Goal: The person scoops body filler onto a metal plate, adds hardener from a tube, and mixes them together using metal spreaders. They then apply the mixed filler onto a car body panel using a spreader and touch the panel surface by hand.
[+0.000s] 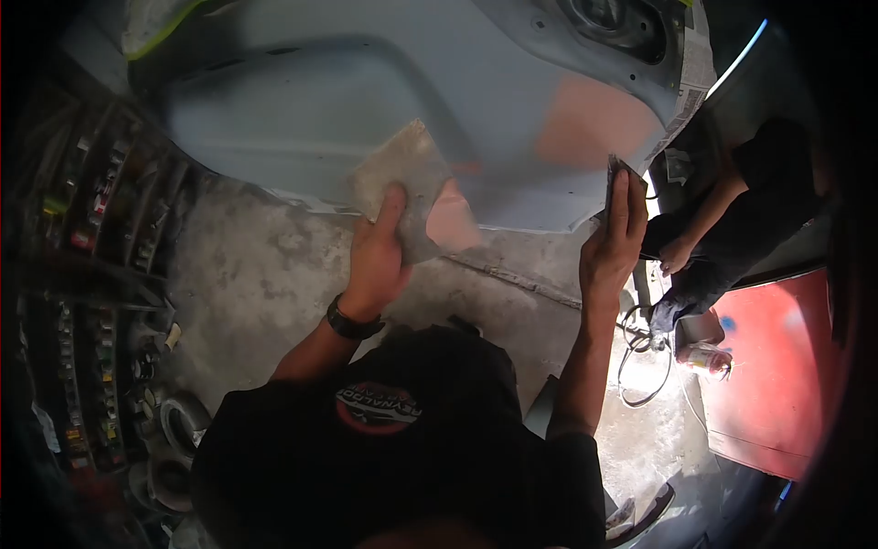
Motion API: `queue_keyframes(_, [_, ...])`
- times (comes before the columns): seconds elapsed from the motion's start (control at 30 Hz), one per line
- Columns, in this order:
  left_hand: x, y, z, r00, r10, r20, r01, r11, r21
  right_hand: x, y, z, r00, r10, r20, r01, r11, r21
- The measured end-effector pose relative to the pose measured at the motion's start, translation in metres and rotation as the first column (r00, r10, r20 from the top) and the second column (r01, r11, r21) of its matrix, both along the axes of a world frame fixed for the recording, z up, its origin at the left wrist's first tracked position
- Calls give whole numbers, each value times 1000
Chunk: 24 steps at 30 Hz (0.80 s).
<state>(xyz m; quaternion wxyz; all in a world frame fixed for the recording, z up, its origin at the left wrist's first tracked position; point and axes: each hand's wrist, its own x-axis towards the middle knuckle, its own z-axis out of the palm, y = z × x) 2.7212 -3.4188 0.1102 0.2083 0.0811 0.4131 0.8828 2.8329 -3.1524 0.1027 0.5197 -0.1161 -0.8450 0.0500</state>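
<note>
My left hand [377, 261] grips a flat dusty board [393, 165], thumb on top. A smear of pink body filler [451, 218] covers the board's right corner. On the right, my right hand [615, 252] is raised with its fingers pressed along a thin dark flat piece [615, 188], seen nearly edge-on, perhaps a spreader. Beyond both hands stands a grey primed car body panel [293, 110]. It bears a large pink filler patch [594, 123] at its right side. The board overlaps the panel's lower edge in this view; whether they touch I cannot tell.
A co-worker's arm [718, 210] and dark clothing are at right, near a red panel [773, 366]. A cable [631, 389] loops over the concrete floor [247, 265] there. Shelves of small items [101, 192] line the left. Newspaper masking [690, 101] edges the car panel.
</note>
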Motion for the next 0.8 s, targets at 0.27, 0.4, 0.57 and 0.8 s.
queue_keyframes(0.27, [-4,14,0,996,-42,-81,41,999,-15,0,5,-9,997,-62,53,58,996,60])
queue_keyframes(0.4, [-3,18,3,990,-40,-132,30,996,-79,-4,1,-5,993,-75,86,68,994,85])
queue_keyframes(0.57, [1,23,8,987,-25,-160,12,996,-84,-7,-5,-5,988,-91,128,78,992,102])
queue_keyframes(0.8, [-5,26,10,959,57,-279,-115,973,-198,23,-52,34,974,222,49,-210,962,-176])
